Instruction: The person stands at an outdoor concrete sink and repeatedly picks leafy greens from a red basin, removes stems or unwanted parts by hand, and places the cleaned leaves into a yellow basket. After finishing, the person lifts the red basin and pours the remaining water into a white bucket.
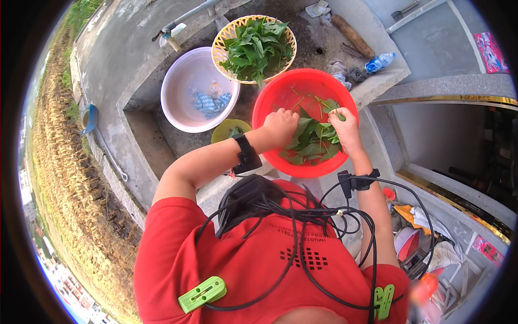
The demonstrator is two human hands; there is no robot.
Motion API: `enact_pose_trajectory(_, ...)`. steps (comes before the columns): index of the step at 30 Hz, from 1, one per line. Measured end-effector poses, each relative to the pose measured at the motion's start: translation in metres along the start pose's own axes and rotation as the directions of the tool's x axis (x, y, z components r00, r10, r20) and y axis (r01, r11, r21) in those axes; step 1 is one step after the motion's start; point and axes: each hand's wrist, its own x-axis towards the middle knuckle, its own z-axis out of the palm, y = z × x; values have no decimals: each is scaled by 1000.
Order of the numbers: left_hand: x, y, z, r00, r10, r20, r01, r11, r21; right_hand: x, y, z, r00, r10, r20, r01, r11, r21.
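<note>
A red plastic basin (pixel 272 97) holds leafy greens (pixel 309 139) with thin stems, in what looks like water. Over the basin's left part is my left hand (pixel 282 126), fingers curled, back of the hand up; whether it grips a leaf is hidden. My right hand (pixel 344 125), at the basin's right side, pinches leafy stems between thumb and fingers. Just beyond the red basin, a woven plastic basket (pixel 220 52) is heaped with green leaves (pixel 257 50).
A pale basin (pixel 168 93) with a blue-and-white cloth (pixel 210 104) sits left, beside a yellow-green bowl (pixel 220 131). A tap (pixel 169 38) projects over the concrete sink wall (pixel 141 81). At right lie a plastic bottle (pixel 380 62) and a log (pixel 352 36). Black cables (pixel 299 212) cross my chest.
</note>
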Motion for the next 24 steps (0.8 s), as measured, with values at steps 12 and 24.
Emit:
enact_pose_trajectory(12, 24, -47, -2, 991, -4, 136, 126, 394, -910, -7, -15, 0, 987, -56, 152, 56, 998, 3)
enact_pose_trajectory(24, 14, -32, -4, 953, 14, 302, 303, -23, -953, 0, -17, 7, 954, 204, 219, -235, 964, 124)
